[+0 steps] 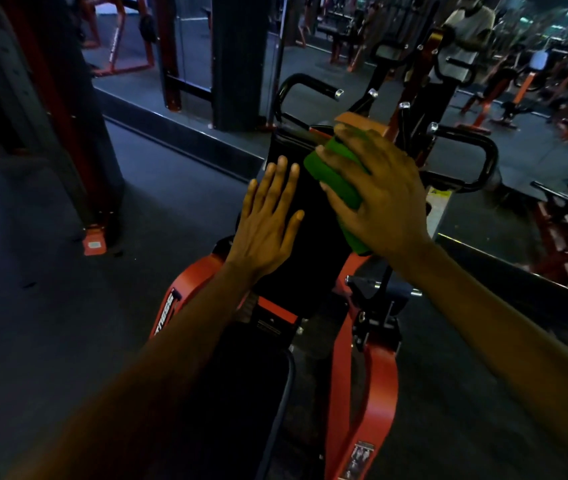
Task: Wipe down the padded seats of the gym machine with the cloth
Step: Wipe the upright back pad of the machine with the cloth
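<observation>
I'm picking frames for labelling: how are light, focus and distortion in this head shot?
Head view: dim, bluish light; the black back pad and lower seat sink into shadow; the green cloth under the right hand and the flat left hand read clearly; wide-angle bending shows at the edges; background machines look soft.

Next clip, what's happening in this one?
A person is wiping down a gym machine. The right hand holds a folded green cloth against the upright black back pad, near its top. The left hand lies open, fingers straight, at the pad's left edge, apparently steadying it. The lower seat pad, nearer the camera, is untouched right now.
</observation>
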The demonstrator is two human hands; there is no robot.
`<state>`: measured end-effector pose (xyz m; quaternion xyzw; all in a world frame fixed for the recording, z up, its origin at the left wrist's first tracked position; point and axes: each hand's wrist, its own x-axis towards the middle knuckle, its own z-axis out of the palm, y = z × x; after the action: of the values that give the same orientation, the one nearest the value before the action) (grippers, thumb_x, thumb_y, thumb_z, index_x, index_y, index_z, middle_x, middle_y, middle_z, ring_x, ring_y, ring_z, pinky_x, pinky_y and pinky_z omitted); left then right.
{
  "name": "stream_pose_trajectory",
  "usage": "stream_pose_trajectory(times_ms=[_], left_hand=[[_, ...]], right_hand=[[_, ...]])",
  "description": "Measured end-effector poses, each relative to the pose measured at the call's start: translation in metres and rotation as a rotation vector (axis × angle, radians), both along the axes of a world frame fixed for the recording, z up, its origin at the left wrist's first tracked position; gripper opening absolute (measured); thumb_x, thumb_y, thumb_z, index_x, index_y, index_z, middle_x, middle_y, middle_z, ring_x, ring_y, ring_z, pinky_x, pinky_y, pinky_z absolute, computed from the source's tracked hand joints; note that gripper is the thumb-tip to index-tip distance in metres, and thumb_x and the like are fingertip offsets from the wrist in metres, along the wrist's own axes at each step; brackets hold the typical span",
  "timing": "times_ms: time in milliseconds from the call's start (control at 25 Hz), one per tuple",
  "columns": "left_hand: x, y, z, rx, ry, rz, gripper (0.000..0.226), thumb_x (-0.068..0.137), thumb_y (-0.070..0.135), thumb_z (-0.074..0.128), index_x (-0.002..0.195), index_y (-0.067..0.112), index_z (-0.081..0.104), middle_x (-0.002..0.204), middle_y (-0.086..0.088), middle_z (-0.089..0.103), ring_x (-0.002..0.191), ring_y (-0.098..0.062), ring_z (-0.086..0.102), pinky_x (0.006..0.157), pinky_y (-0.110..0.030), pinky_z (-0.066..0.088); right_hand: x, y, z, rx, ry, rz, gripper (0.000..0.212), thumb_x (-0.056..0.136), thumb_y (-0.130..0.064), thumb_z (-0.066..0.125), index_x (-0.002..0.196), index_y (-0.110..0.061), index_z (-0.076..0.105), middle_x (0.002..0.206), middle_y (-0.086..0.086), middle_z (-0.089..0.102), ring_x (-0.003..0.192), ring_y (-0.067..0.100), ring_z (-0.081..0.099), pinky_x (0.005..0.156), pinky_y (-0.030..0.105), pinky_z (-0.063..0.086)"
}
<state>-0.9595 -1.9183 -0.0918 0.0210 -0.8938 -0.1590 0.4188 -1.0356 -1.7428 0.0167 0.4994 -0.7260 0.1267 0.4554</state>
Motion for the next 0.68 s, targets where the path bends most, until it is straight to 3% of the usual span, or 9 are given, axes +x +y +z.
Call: stream_pose_trajectory(times_ms=[200, 520, 680], left_hand=[[0.004, -0.008, 0.005, -0.084, 0.002, 0.007, 0.065, 0.108, 0.039, 0.032, 0.161, 0.012, 0.006, 0.168, -0.004, 0.0, 0.156, -0.018, -0.005, 0.126, -0.041, -0.005], [0.008, -0.001, 0.012, -0.075, -0.001, 0.036, 0.066, 0.107, 0.036, 0.037, 0.161, 0.007, 0.013, 0.169, -0.013, 0.006, 0.156, -0.018, -0.005, 0.127, -0.041, -0.003], [0.002, 0.009, 0.025, -0.169, 0.013, -0.021, 0.064, 0.106, 0.032, 0.037, 0.161, 0.01, 0.012, 0.168, -0.011, 0.009, 0.156, -0.016, -0.006, 0.127, -0.041, -0.002]], right_hand=[[0.004, 0.026, -0.06, -0.033, 0.017, 0.023, 0.045, 0.1, -0.03, 0.065, 0.142, -0.018, 0.056, 0.151, 0.012, 0.049, 0.145, 0.04, 0.036, 0.112, 0.056, 0.038], [0.01, 0.003, -0.053, -0.181, -0.051, 0.027, 0.043, 0.101, -0.033, 0.064, 0.142, -0.022, 0.057, 0.152, 0.008, 0.05, 0.145, 0.036, 0.037, 0.113, 0.055, 0.037], [0.014, 0.021, -0.109, -0.261, -0.271, 0.078, 0.053, 0.1, -0.029, 0.065, 0.147, -0.02, 0.044, 0.157, 0.012, 0.036, 0.148, 0.041, 0.03, 0.113, 0.06, 0.036]])
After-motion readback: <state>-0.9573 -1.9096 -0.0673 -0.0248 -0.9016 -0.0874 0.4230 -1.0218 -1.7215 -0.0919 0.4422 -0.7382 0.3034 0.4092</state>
